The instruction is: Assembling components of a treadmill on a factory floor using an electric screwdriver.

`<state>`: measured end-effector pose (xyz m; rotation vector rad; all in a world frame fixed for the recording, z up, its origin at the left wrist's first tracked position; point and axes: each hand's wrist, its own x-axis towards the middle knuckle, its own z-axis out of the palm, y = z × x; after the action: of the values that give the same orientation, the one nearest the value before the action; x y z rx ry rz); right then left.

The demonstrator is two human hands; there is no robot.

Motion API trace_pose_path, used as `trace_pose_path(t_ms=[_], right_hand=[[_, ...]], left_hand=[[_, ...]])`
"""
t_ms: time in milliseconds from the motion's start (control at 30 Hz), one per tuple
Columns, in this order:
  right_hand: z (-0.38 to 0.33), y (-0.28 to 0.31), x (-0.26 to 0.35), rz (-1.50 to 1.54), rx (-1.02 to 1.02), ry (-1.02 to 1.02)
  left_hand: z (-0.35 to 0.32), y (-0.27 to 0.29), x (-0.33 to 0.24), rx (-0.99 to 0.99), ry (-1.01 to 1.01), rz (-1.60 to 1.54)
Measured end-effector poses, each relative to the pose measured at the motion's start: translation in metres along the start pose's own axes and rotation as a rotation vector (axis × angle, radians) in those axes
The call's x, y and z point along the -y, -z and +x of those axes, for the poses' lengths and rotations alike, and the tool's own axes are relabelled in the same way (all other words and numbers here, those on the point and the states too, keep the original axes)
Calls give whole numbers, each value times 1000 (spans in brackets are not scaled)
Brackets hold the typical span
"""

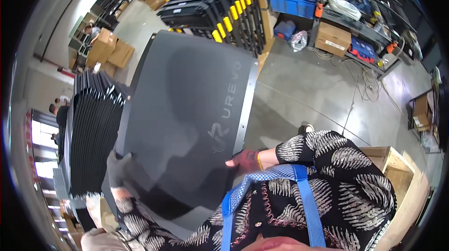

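A large dark grey panel [182, 92] with a pale printed mark spans the space in front of me. A light metal strip [249, 106] with screws runs along its right side. My left hand [120, 169], in a grey glove, is closed on the panel's left edge near its lower corner, thumb on top. On the opposite edge, just below the strip, my right hand [245, 160] grips in a dark red glove with the thumb tip bare. The fingers under the panel are hidden on both sides. Left of the panel stands a stack of thin dark sheets [96, 141].
Black frames with yellow parts [210, 10] are stacked beyond the panel. A workbench [343, 24] at the far right carries a blue bin [292, 5]; a cardboard box [333, 38] sits beneath. Cables [367, 87] lie on the floor. A wooden crate [400, 169] stands at my right.
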<state>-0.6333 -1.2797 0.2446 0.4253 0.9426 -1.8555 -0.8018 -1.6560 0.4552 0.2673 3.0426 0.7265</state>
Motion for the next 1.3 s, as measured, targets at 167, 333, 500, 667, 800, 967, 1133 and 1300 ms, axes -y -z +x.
trace_pose_path(t_ms=[167, 333, 500, 667, 800, 967, 1133, 1300], right_hand=[[-21, 84, -9, 40, -98, 99], [-77, 170, 6, -573, -264, 494], [-195, 244, 57, -441, -387, 489], [-287, 337, 76, -112, -841, 840], [-390, 366, 107, -104, -1227, 1116], [-487, 448, 125, 178, -1610, 1730], [-608, 492, 124, 119, -2017, 1973], [-708, 504, 141, -292, -2819, 1706]], left_hand=[[-23, -40, -106, -140, 152, 223], [-18, -72, -236, -301, -123, 325], [4, -98, -376, -319, -216, 103], [47, -159, -526, -421, -500, -33], [101, -210, -598, -412, -561, -218], [201, -330, -700, -198, -655, -449], [253, -481, -819, 283, -773, -1015], [255, -586, -932, 495, -941, -1049]])
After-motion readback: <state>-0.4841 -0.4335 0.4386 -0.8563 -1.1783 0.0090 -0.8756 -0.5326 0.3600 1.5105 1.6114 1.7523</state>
